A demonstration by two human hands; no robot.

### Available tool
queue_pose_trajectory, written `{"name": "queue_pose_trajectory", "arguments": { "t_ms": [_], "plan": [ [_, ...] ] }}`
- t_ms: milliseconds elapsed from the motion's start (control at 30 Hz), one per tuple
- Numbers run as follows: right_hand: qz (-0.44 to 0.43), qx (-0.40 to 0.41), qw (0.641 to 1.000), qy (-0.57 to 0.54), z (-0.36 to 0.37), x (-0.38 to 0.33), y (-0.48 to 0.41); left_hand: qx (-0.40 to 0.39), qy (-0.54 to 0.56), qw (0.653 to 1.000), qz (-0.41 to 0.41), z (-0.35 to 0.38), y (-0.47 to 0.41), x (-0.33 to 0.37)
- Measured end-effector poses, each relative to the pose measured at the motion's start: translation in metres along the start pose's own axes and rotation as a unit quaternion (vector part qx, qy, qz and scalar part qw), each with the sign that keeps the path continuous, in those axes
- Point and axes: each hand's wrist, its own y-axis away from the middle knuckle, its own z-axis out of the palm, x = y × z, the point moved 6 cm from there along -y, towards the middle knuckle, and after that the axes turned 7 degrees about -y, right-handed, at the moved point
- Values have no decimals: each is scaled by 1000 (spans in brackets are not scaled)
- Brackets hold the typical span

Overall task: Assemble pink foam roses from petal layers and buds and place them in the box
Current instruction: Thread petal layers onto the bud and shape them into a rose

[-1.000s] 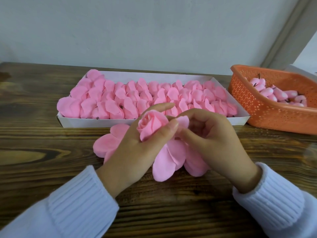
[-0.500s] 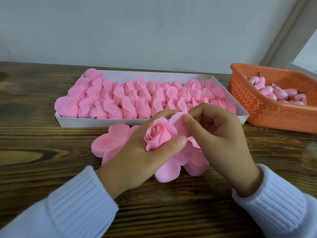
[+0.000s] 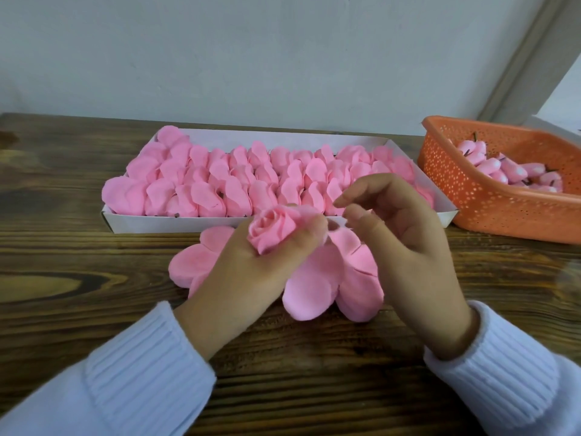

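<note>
The left hand (image 3: 251,278) grips a pink foam rose (image 3: 272,229), its base hidden by the fingers, above petal layers (image 3: 195,262) lying on the table (image 3: 63,278) just in front of the white box (image 3: 188,223). The right hand (image 3: 405,247) hovers beside it, fingers loosely bent and holding nothing. At far right, the orange basket (image 3: 490,209) of buds (image 3: 503,171) is cut off.

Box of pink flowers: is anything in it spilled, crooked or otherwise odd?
Nothing spilled or damaged. The only oddity: the leftmost petals bulge out over the box rim, while a strip along its far wall is bare.
</note>
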Motion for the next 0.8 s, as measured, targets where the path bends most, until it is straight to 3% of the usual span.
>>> {"name": "queue_pose_trajectory", "arguments": {
  "t_ms": [133, 233, 500, 667, 800],
  "plan": [
    [89, -57, 990, -97, 9, 13, 3, 31, 95, 991, -84, -6, -1, -11],
    [104, -128, 980, -109, 23, 14, 9, 6, 158, 984, -78, 0, -2, -10],
    [156, -116, 955, -223, 31, 16, 12, -34, 141, 988, -62, 11, -2, -11],
    [228, -155, 921, -274, 27, 22, 8, -132, 139, 981, -23, 14, -2, -1],
    [269, -213, 884, -317, 29, 21, 11, -244, 193, 950, -10, 28, 3, 14]
  ]
}}
